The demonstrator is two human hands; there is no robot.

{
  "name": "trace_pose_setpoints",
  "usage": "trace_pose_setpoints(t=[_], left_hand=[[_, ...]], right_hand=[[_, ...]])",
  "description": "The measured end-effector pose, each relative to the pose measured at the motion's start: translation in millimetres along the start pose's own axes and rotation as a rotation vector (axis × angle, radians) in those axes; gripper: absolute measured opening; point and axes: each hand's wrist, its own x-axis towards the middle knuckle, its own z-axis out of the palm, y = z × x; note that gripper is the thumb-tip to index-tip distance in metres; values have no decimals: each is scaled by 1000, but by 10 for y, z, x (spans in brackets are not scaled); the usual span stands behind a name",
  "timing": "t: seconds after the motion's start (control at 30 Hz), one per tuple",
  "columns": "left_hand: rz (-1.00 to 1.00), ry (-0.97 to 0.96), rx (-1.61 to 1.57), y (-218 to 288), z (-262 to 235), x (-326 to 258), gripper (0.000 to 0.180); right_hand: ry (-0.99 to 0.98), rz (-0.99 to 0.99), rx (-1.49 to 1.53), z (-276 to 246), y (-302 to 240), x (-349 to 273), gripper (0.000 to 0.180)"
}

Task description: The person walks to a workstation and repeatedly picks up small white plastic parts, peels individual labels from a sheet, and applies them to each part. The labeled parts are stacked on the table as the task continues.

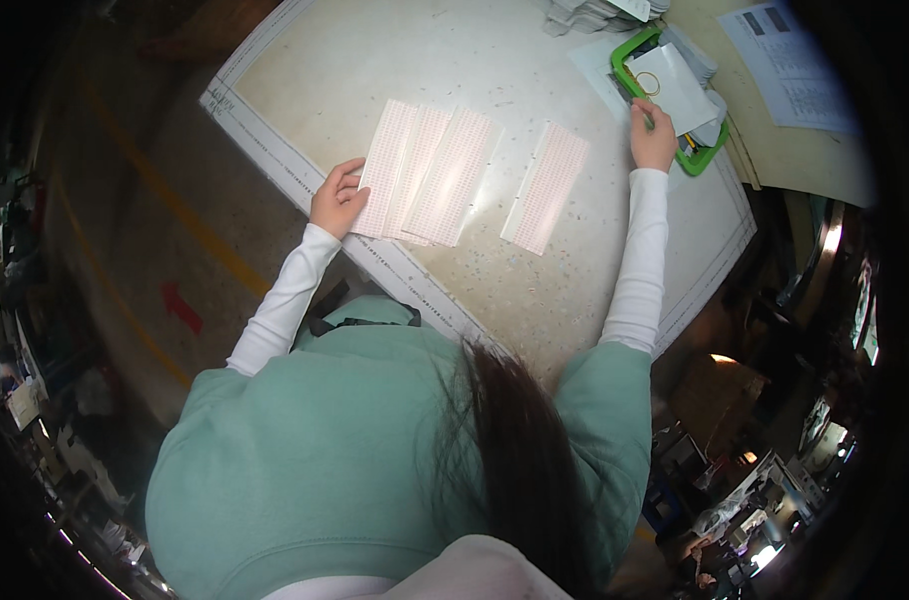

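Several pale sheets of pink printed labels lie overlapping in a fan on the table, left of the middle. At their left edge is my left hand, its fingers bent around the margin of the outermost sheet. One more sheet lies apart on the right. My right hand is at the near left rim of a green basket, fingers curled together. A bit of green shows between them; whether it is the rim or a small item is unclear. Inside the basket a yellow rubber band rests by a white card.
The pale speckled table has a marked border along its edges. Stacked grey pieces lie at the far edge, and a printed paper is on the surface at far right. A dark floor with yellow lines lies to the left.
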Motion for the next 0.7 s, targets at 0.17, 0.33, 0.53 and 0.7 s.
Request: trace_pose_setpoints(t=[0.17, 0.33, 0.53, 0.7], left_hand=[[-3, -6, -16, -57, 2, 22, 46], [-17, 43, 27, -97, 40, 22, 45], [523, 439, 811, 20, 130, -42, 48], [385, 127, 399, 239, 349, -68, 48]], right_hand=[[-104, 123, 235, -100, -348, -691, 23], [-204, 219, 325, -178, -858, -1240, 30], [-364, 334, 567, 84, -1531, -1796, 55], [-303, 351, 482, 353, -1786, -2135, 62]])
